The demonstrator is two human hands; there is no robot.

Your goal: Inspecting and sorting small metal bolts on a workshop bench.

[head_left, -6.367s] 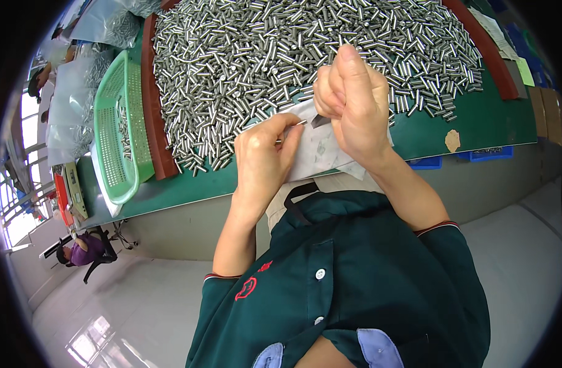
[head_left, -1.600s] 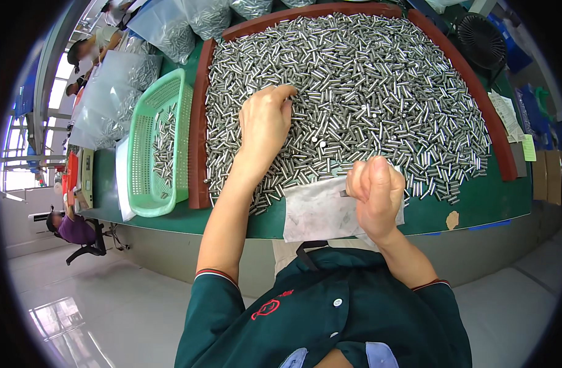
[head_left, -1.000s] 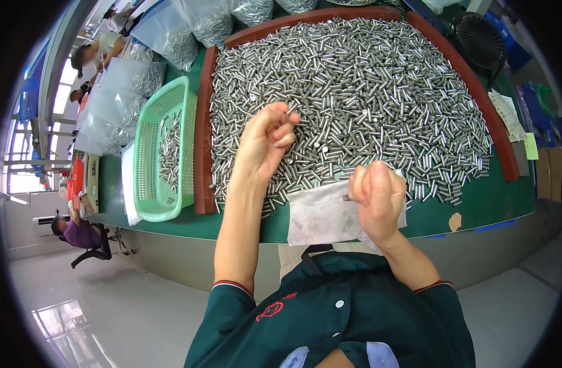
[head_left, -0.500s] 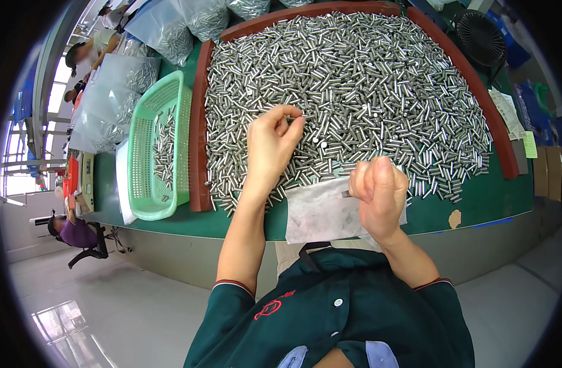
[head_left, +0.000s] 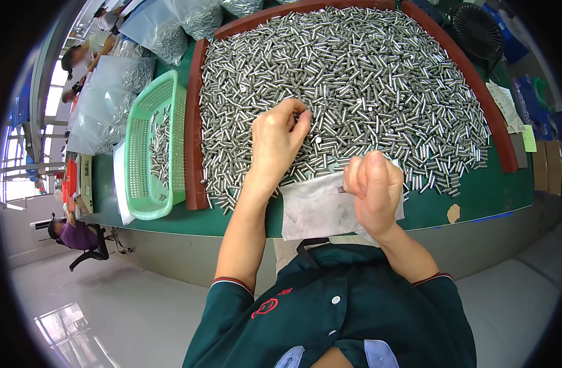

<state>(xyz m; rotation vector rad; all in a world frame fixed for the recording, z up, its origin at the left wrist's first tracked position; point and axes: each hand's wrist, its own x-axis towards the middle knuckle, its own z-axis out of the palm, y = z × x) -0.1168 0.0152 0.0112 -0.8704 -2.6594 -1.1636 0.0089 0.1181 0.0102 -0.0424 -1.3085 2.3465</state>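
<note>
Short shiny metal pins lie in a wide, dense layer over the green table. Low over the near-left part of this layer is my left hand, its thumb and fingertips curled together in a pinch. What sits between those fingertips, if anything, cannot be made out. My right hand is closed in a fist with the thumb on top, above a smudged white cloth at the table's near edge. A dark metal pin end pokes out from the left side of that fist.
Dark red rails border the pins. Left of them stands a green plastic basket with some pins inside. Plastic bags of pins lie beyond it, near a scale. A black fan is at the far right. Other people sit at left.
My left fingertips have shifted slightly to the right over the pins and curled further. The right fist keeps its grip and nearly its place. The whole view has moved a little.
</note>
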